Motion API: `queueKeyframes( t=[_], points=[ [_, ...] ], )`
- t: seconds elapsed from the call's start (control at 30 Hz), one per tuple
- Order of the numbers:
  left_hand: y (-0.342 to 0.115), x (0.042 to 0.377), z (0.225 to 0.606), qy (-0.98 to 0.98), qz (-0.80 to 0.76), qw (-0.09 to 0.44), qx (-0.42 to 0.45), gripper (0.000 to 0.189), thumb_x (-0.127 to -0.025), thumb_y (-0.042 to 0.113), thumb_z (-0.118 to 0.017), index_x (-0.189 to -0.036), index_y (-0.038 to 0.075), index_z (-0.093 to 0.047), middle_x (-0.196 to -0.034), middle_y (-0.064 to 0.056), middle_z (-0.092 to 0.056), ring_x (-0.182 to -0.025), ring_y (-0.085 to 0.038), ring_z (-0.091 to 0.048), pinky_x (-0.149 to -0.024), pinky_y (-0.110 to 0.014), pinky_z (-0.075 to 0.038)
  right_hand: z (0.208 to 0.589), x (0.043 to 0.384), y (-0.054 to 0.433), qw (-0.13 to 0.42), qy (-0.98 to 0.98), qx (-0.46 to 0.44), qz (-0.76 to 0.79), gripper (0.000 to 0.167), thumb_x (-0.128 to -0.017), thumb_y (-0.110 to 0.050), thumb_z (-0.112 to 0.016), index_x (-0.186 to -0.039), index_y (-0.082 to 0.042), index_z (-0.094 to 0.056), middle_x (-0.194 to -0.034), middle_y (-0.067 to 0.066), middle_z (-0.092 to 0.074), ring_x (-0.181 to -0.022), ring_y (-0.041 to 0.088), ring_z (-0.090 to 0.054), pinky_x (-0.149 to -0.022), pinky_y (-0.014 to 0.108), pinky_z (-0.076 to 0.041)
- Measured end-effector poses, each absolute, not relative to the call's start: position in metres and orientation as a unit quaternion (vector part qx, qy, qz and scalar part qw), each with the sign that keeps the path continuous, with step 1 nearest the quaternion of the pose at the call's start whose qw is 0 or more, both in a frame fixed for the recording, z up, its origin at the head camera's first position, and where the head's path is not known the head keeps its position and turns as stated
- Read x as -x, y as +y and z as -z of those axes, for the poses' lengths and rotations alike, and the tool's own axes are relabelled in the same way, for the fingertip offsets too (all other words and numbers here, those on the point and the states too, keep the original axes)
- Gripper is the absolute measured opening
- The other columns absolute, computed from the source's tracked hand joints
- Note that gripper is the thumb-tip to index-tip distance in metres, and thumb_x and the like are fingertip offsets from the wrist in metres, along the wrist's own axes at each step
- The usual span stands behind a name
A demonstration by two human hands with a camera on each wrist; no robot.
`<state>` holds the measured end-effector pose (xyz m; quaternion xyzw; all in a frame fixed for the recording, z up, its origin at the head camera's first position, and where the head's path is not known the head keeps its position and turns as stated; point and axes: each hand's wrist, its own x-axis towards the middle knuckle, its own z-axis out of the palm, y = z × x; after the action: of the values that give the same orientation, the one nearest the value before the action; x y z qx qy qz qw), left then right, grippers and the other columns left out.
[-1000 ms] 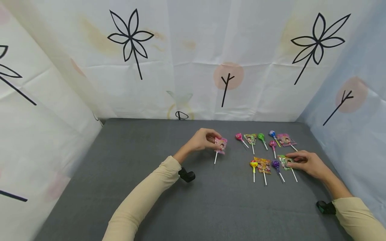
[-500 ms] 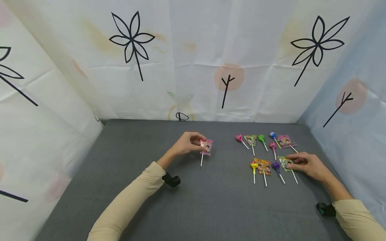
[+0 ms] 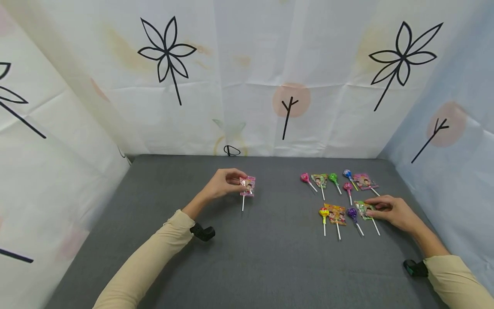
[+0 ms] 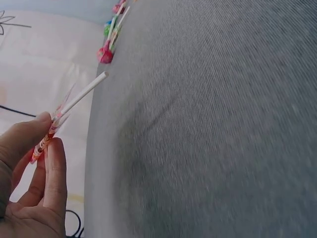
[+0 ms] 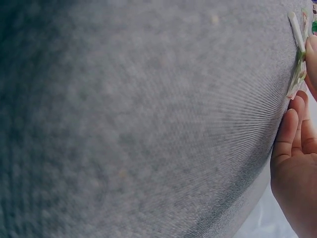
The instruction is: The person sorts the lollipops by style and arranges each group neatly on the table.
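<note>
My left hand (image 3: 225, 183) pinches a lollipop in a flat pink printed wrapper (image 3: 248, 186) between thumb and fingers. It is held above the grey table, its white stick pointing down in the head view. The left wrist view shows that lollipop's stick (image 4: 84, 95) side-on, apart from the cloth. At the right, my right hand (image 3: 396, 211) has thumb and fingers on the edge of a green-wrapped flat lollipop (image 3: 362, 208) lying on the table. In the right wrist view, the thumb (image 5: 311, 62) presses on its wrapper and the fingertips are at the wrapper's edge.
Beside the right hand lie a purple lollipop (image 3: 352, 213), an orange-wrapped one (image 3: 335, 213) and a yellow one (image 3: 323, 213). Behind them are several more, among them pink (image 3: 305, 177), green (image 3: 333, 177) and blue (image 3: 347, 173). White patterned cloth walls (image 3: 254, 51) enclose the grey table (image 3: 270, 257).
My left hand has carried the pink-wrapped lollipop leftward, away from the others. My right hand stays at the green-wrapped lollipop.
</note>
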<state>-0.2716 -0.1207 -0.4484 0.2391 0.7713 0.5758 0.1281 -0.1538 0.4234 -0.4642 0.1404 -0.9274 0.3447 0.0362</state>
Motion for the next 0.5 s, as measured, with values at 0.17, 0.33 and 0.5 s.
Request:
queueKeyframes(
  t=[0.17, 0.33, 0.5],
  points=[
    [-0.136, 0.270, 0.447, 0.772, -0.579, 0.123, -0.231, 0.038, -0.084, 0.003, -0.084, -0.120, -0.001, -0.070, -0.116, -0.013, -0.070, -0.103, -0.026, -0.069, -0.081, -0.034, -0.054, 0.463, 0.155, 0.423, 0.031, -0.929, -0.140, -0.341, 0.029, -0.089, -0.003, -0.079, -0.114, 0.009, -0.071, -0.109, 0.020, -0.065, -0.089, 0.003, -0.056, -0.072, 0.015, -0.044],
    [-0.150, 0.269, 0.449, 0.779, -0.574, 0.117, -0.223, 0.039, -0.086, 0.005, -0.083, -0.122, -0.002, -0.070, -0.120, -0.015, -0.068, -0.105, -0.028, -0.068, -0.082, -0.033, -0.054, 0.463, 0.154, 0.424, 0.034, -0.930, -0.139, -0.339, 0.029, -0.088, -0.003, -0.079, -0.113, 0.009, -0.071, -0.108, 0.020, -0.066, -0.088, 0.004, -0.056, -0.072, 0.014, -0.044],
    [-0.167, 0.267, 0.449, 0.791, -0.562, 0.106, -0.218, 0.039, -0.087, 0.007, -0.082, -0.123, -0.002, -0.069, -0.123, -0.017, -0.067, -0.107, -0.030, -0.067, -0.084, -0.034, -0.053, 0.463, 0.154, 0.423, 0.034, -0.930, -0.137, -0.338, 0.029, -0.088, -0.003, -0.079, -0.113, 0.009, -0.072, -0.108, 0.021, -0.066, -0.088, 0.004, -0.056, -0.072, 0.015, -0.044]
  ],
)
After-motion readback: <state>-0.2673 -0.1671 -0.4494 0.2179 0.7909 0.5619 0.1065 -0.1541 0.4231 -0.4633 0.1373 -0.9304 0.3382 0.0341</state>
